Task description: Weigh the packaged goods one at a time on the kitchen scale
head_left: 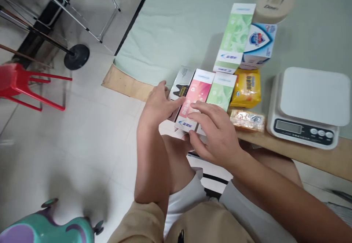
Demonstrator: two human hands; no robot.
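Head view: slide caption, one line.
Left hand and right hand at pink box, green box alongside; scale farther right.

At your worktop's (170, 26) near edge, left carton (182, 80), middle carton (196, 92) and right carton (220, 90) sit side by side. Behind the last is a far carton (235, 34); right of that, a box (260, 45), with a tub (272, 6) behind and a pouch (245, 89), then a bar (247, 120), before it. Your scale (310, 100) stands rightmost.
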